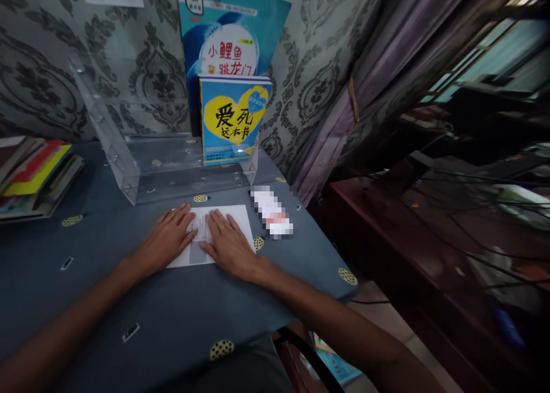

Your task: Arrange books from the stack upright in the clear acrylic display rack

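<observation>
A white booklet or sheet of paper [238,216] lies flat on the blue-grey tablecloth, with a grey patch near its lower middle. My left hand [167,236] rests on its left part, palm down with fingers stretched out. On its right part lies my right hand [230,241], also flat with fingers extended. Small faint print shows between the two hands. Neither hand grips anything; much of the page is hidden under them. Just right of the paper is a phone-like object [271,212], its face pixelated.
Behind the paper stands a clear acrylic rack [129,175] holding a blue-and-yellow book [234,124] and a taller teal book [240,15]. Stacked books [38,172] sit at the left. Beyond the table's right edge is a dark red cabinet [387,227] with cables; a purple curtain [330,118] hangs behind.
</observation>
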Motion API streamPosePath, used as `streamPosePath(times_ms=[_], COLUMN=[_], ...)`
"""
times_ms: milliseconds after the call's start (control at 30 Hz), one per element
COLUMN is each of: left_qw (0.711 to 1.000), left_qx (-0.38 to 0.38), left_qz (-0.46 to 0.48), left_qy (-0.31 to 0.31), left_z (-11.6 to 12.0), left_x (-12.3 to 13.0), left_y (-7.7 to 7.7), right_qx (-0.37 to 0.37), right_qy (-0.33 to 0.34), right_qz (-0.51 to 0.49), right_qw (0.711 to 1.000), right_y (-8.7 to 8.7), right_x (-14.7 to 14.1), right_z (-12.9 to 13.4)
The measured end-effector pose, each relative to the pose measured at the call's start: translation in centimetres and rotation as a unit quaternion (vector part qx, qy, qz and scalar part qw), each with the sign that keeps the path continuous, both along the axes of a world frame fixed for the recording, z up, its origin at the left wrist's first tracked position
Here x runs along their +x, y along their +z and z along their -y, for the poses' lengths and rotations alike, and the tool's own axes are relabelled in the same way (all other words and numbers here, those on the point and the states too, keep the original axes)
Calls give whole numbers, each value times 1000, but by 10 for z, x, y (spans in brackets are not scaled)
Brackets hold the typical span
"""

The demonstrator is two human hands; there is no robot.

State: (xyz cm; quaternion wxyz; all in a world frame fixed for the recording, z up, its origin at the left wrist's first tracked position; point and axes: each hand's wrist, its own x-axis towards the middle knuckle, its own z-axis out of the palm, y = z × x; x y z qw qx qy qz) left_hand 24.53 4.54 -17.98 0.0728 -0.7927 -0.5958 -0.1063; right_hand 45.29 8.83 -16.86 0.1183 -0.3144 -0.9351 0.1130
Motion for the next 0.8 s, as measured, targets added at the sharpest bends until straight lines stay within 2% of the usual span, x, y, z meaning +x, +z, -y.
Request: streamPosePath(times_ms=[133, 267, 567, 667, 800], left_qw=[1000, 1000, 992, 991, 991], left_qx=[-10, 0, 29, 24, -4], left_qz=[-6, -21, -114, -118, -103], left_qy=[5, 11, 40, 58, 83], left_z=[0, 2, 34, 41, 42], left_x=[3, 6, 1, 2, 6], left_y=[5, 11, 22, 22, 25], right_qx=[6, 11, -11, -1, 9], right_qy=[-73, -100, 5, 17, 9], right_qz=[13, 19, 37, 29, 22], right_qw=[997, 995, 999, 999, 1000], right_y=[-3, -4, 8, 5, -4], right_x=[23, 29, 10, 7, 21], right_z=[-9, -10, -20, -24, -20])
